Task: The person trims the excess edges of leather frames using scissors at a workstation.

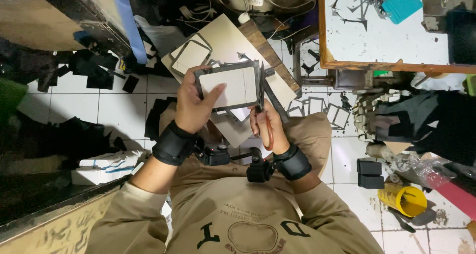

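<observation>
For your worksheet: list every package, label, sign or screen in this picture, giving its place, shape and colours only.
White carton stack: on the floor at left, flat white boxes with a blue stripe.
Black boxes: on the floor tiles at right, two small dark blocks.
Yellow container: lower right floor, round, lying on its side.
No signs or screens visible.

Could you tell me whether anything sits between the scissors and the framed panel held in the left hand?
Nothing visible does. The scissors in the right hand already meet the right edge of the framed panel, which the left hand holds.
</observation>
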